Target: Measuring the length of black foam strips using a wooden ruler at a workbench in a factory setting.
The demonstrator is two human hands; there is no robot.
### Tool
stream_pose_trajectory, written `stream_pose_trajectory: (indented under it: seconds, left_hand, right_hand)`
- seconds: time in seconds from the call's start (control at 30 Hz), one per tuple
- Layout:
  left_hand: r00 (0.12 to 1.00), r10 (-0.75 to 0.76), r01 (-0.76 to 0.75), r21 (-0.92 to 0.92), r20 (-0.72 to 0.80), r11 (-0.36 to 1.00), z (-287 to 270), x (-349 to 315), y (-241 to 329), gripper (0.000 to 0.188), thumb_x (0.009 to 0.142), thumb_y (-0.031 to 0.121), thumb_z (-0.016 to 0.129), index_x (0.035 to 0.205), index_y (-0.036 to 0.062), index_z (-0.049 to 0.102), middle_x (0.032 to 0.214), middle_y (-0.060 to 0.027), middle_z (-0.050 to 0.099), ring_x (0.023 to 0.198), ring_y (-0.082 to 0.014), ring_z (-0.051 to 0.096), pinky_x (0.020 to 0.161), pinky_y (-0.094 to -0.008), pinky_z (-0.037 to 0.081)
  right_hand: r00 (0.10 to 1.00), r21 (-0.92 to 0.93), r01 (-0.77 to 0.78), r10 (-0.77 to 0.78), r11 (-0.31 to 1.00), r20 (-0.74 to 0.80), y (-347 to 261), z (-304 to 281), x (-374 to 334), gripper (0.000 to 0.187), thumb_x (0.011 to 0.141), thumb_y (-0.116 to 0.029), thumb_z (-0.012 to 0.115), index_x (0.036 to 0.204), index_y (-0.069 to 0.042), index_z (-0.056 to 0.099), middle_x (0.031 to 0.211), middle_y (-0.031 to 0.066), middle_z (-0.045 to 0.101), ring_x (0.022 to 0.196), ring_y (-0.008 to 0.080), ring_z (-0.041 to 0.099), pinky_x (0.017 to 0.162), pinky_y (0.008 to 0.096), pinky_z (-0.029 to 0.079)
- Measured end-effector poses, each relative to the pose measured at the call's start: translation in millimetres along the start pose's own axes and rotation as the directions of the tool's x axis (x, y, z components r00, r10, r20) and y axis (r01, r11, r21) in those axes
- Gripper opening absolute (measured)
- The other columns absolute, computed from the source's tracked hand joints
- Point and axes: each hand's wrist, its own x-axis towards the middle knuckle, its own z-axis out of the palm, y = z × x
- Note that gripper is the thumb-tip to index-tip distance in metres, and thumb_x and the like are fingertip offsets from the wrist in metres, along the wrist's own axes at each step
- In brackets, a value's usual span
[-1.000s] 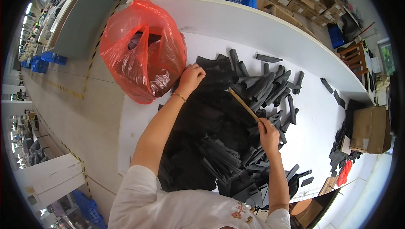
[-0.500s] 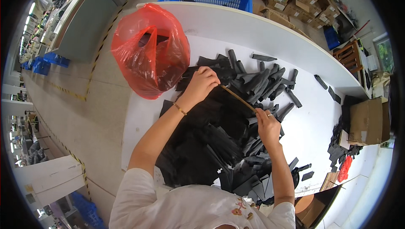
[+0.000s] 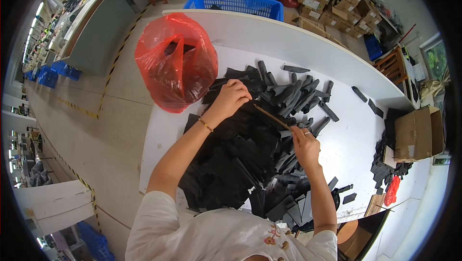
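In my right hand (image 3: 306, 146) is the near end of a thin brownish rod (image 3: 272, 117), pinched between thumb and fingers. The rod slants up and left over a heap of black fabric-like pieces (image 3: 224, 152). Just past its far end, my left hand (image 3: 232, 98) is closed with fingertips together; whatever they may hold is too small to make out. Beyond the hands lie several rolled black pieces (image 3: 294, 98). A translucent red plastic bag (image 3: 197, 80) with dark contents stands left of the heap.
A raised white board (image 3: 269, 34) borders the white table (image 3: 344, 138) at the back. Behind it stands a blue plastic basket (image 3: 233, 5). An open cardboard box (image 3: 411, 136) is at the right, beside black scraps (image 3: 382, 162) and a small red bag (image 3: 392, 191).
The rod's far end has come away from my left fingertips, leaving a small gap. My right hand still grips the near end. The whole view has shifted slightly.
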Motion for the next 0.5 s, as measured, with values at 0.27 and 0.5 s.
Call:
stream_pose_trajectory:
  seconds: [0.27, 0.5]
  left_hand:
    - [0.872, 0.074, -0.013, 0.129, -0.484, 0.992, 13, -19, 98, 0.034, 0.072, 0.023, 0.079, 0.102, 0.0137, 0.067, 0.13, -0.0116, 0.046, 0.131, -0.0333, 0.035, 0.109, -0.0451, 0.028]
    - [0.586, -0.757, -0.003, -0.933, 0.291, -0.361, 72, -67, 96, 0.026, 0.091, 0.023, 0.066, 0.105, 0.0018, 0.062, 0.081, -0.0097, 0.067, 0.085, -0.0274, 0.068, 0.083, -0.0397, 0.053]
  right_hand:
    - [0.979, 0.547, -0.2, 0.186, 0.813, 0.082, -53, 41, -3, 0.021, 0.089, -0.004, 0.061, 0.11, -0.001, 0.063, 0.088, 0.0164, 0.067, 0.075, 0.027, 0.067, 0.066, 0.0308, 0.051]
    - [0.947, 0.527, -0.287, 0.321, 0.8, 0.029, -108, 72, -26, 0.019, 0.092, -0.005, 0.057, 0.109, 0.003, 0.058, 0.088, 0.0273, 0.065, 0.08, 0.0431, 0.064, 0.066, 0.0417, 0.052]
